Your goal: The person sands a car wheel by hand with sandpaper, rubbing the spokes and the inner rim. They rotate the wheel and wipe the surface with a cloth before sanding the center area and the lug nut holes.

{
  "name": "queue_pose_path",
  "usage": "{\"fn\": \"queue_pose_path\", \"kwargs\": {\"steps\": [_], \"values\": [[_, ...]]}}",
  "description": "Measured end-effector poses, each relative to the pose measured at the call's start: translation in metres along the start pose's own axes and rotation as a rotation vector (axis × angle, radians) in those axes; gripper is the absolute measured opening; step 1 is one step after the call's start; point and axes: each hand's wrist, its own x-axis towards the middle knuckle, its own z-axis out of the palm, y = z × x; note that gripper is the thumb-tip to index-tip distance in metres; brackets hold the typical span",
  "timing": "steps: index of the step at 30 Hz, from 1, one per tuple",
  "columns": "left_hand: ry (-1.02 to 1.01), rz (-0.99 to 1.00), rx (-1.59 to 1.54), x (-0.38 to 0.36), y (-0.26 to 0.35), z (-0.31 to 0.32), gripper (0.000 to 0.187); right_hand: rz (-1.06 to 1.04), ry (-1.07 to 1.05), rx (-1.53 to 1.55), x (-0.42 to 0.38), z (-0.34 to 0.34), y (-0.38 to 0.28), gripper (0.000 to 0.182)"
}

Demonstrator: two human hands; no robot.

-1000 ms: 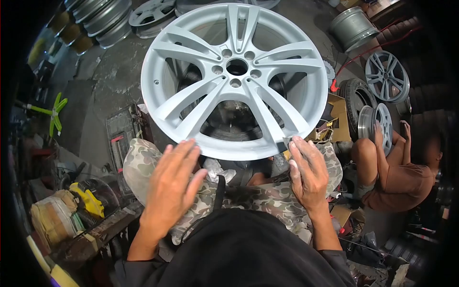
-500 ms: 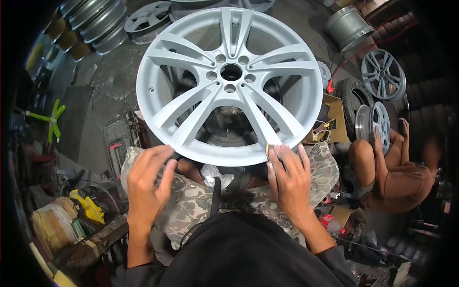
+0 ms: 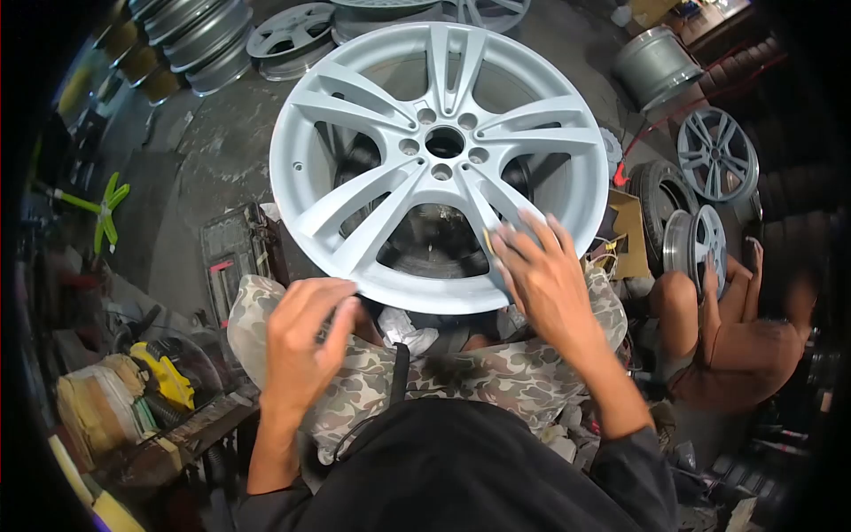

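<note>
A silver-grey alloy wheel rim point(image 3: 372, 235) with paired spokes lies face up in front of me, above my knees. Bent over a lower right spoke, my right hand point(image 3: 545, 275) is closed on a thin, yellow-edged piece of sandpaper point(image 3: 487, 239), mostly hidden by the fingers and slightly blurred. My left hand point(image 3: 310, 324) is at the near left lip of the rim, its fingertips at the edge. Its thumb stands apart from the fingers, and nothing is held in them.
At right, another person point(image 3: 736, 355) sits with hands at a smaller wheel point(image 3: 709, 239). Beside it are a tire point(image 3: 660, 195) and a cardboard box point(image 3: 628, 235). Stacked rims point(image 3: 199, 44) stand at upper left. A yellow-and-black tool point(image 3: 164, 372) and a green four-armed wrench point(image 3: 106, 211) lie left.
My right hand has moved up from the near lip onto the spoke with the sandpaper. My left hand has shifted right along the lip. The whole view has shifted slightly.
</note>
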Motion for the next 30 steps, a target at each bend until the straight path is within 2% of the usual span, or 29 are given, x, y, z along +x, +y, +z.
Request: {"fn": "queue_pose_path", "kwargs": {"steps": [2,5,7,11,13,15,17,19,20,21,25,27,30], "values": [[-0.045,0.122,-0.057,0.013,0.011,0.013,0.018,-0.104,0.064,0.005,0.042,0.031,0.025,0.029],[-0.14,0.186,-0.079,0.023,0.028,0.04,0.026,-0.135,-0.04,-0.07,0.112,0.078,0.066,0.027],[-0.172,0.188,-0.072,0.018,0.022,0.06,0.03,-0.082,-0.154,0.047,0.133,0.076,0.075,0.026],[-0.234,0.141,-0.024,0.011,0.001,0.07,0.036,-0.136,-0.096,0.029,0.087,0.053,0.082,0.029],[-0.244,0.147,-0.008,0.014,-0.005,0.07,0.038,-0.093,-0.012,0.148,0.072,0.043,0.083,0.029],[-0.28,0.187,0.008,0.019,-0.006,0.076,0.04,-0.049,-0.062,0.105,0.085,0.048,0.084,0.028],[-0.318,0.169,0.047,0.024,-0.004,0.088,0.046,-0.15,-0.085,0.099,0.111,0.064,0.087,0.029],[-0.364,0.161,0.063,0.027,-0.003,0.09,0.051,-0.16,-0.077,0.205,0.121,0.068,0.084,0.029],[-0.387,0.115,0.089,0.028,-0.001,0.087,0.05,-0.078,-0.189,0.307,0.112,0.062,0.089,0.03],[-0.408,0.063,0.114,0.028,-0.002,0.086,0.049,-0.075,-0.203,0.296,0.096,0.052,0.091,0.03],[-0.324,0.124,0.121,0.025,-0.003,0.088,0.048,-0.08,-0.048,0.252,0.0,-0.009,0.096,0.032],[-0.371,0.091,0.111,0.03,0.002,0.086,0.048,-0.05,-0.084,0.161,-0.038,-0.038,0.081,0.033],[-0.418,0.072,0.11,0.03,-0.001,0.088,0.048,0.007,-0.102,0.084,-0.049,-0.036,0.077,0.034]]}}
